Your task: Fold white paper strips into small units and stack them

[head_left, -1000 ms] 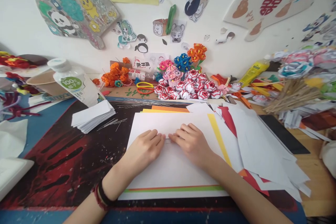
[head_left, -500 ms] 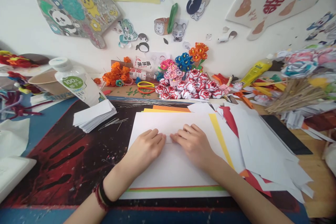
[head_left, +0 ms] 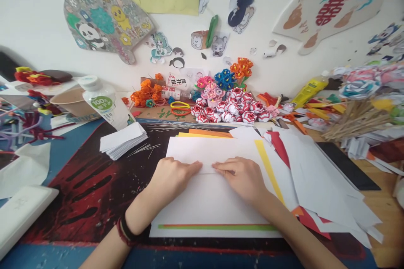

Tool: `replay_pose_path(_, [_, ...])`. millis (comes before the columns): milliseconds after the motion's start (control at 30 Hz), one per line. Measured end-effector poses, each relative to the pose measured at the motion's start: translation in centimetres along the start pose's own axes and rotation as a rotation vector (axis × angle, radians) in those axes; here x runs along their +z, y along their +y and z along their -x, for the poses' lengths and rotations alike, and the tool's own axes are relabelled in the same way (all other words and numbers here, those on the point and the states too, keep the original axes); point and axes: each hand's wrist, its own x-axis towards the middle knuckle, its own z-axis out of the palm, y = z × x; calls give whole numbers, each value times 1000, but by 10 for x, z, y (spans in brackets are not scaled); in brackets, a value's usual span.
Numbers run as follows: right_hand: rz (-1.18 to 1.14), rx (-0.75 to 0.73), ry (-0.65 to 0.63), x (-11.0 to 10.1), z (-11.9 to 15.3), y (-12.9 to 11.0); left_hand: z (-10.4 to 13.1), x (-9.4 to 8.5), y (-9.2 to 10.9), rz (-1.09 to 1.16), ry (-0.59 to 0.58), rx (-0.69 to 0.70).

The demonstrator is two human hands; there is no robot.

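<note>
Both hands work over a stack of white paper sheets [head_left: 202, 206], where a piece of white paper [head_left: 207, 168] shows a thin straight edge between them. My left hand [head_left: 175, 176], with dark bands at the wrist, is closed, its index finger and thumb pinching this paper at the left. From the right, my right hand [head_left: 241, 176] is closed on the same piece, fingertips pressed together. The fingertips are a short gap apart. White on white hides the outline of the piece. Green and orange paper edges show along the stack's near side.
A pile of narrow white paper strips [head_left: 123, 141] and thin wires [head_left: 143, 149] lie left, beside a plastic bottle [head_left: 109, 105]. Red-and-white paper flowers [head_left: 233, 107] stand behind the stack. Loose white sheets [head_left: 318, 176] spread right. A white box-like object [head_left: 25, 214] sits far left.
The view has shifted, so the scene sits slightly lower and further right. My fingers have straightened toward each other, and both hands stay on the white paper.
</note>
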Motion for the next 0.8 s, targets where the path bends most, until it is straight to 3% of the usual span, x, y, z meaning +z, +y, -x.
replay_pose_path(233, [-141, 65, -27, -2, -4, 0, -12, 13, 10, 139, 153, -92])
replay_pose_path(433, [-212, 73, -42, 1, -7, 2, -21, 11, 16, 290, 114, -154])
replay_pose_path(633, [-174, -37, -48, -3, -9, 3, -21, 12, 16, 348, 126, -101])
replay_pose_path(800, [-53, -245, -13, -4, -8, 7, -18, 5, 18, 189, 76, -1])
